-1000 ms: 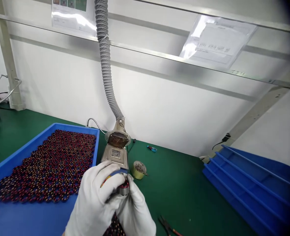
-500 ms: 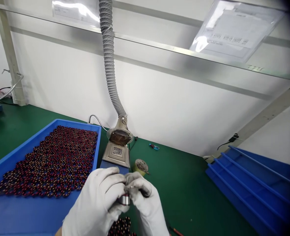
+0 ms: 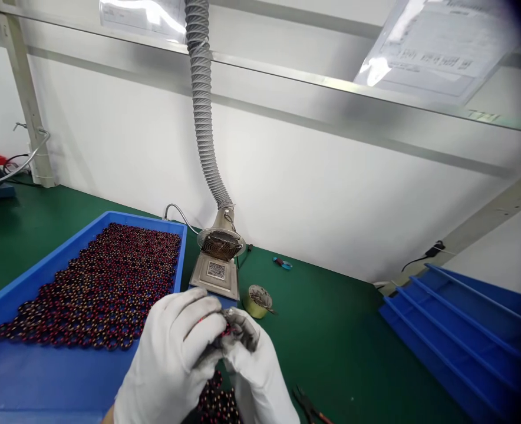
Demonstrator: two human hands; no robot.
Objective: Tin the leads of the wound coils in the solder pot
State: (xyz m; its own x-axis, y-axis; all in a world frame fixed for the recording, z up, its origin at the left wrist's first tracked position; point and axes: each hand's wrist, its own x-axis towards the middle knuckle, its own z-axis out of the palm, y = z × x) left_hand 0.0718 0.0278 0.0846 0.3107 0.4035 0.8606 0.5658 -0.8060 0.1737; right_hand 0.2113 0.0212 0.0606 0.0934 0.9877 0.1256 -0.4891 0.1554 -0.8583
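My left hand (image 3: 167, 359) and my right hand (image 3: 260, 371), both in white gloves with grey-stained fingertips, meet in front of me. Their fingers close around a small dark ring-shaped part (image 3: 226, 331) with red bits, mostly hidden by the gloves. Just below them, a heap of similar black rings with red and gold dots (image 3: 220, 401) shows partly between my wrists. On the left, a blue tray (image 3: 66, 374) holds rows of such rings (image 3: 114, 282).
A square metal pot-like heater (image 3: 216, 280) stands beneath a grey exhaust hose (image 3: 204, 129). Beside it sits a round tin (image 3: 257, 303). Pliers (image 3: 308, 406) lie at front right, small blue cutters (image 3: 282, 264) farther back. Stacked blue trays (image 3: 455, 330) lean at right.
The shiny silver cylindrical surface that showed between my fingers is no longer visible; red bits show there now. The view has shifted slightly, bringing more of the pliers into sight.
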